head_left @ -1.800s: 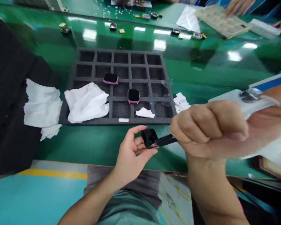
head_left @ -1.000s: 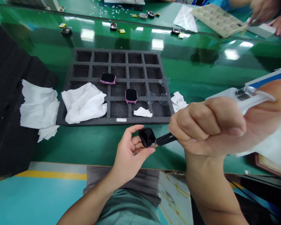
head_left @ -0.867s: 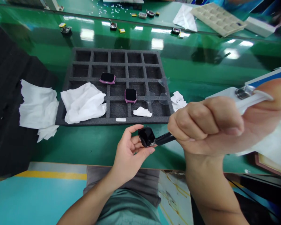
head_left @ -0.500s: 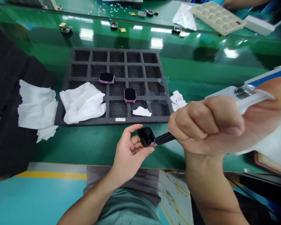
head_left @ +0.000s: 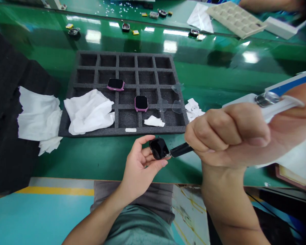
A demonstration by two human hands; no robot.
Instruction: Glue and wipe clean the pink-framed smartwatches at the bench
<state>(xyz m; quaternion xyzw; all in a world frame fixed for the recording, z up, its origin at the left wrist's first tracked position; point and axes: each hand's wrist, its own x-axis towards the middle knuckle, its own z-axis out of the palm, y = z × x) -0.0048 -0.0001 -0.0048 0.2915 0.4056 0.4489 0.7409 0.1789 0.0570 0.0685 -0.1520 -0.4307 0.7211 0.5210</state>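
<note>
My left hand grips a black smartwatch without a strap by its edges, glossy screen facing up. In front of me my right hand is closed in a fist around a black-shafted tool. The tool's narrow metallic end meets the lower right corner of the watch; its exact kind is hidden. At the fist's thumb side a shiny metal cylinder and a white piece show; whether they belong to the tool, I cannot tell. Two purple smartwatches lie on the dark foam tray.
White cloths cover the tray's left corner, and another cloth hangs beside dark foam blocks. Clear films lie on the tray's right. Watch parts and a beige tray are at the back, near another person's arm.
My right hand has shifted slightly to the right with the tool, and a small gap by its metal end shows more plainly. The left hand and watch have hardly moved.
</note>
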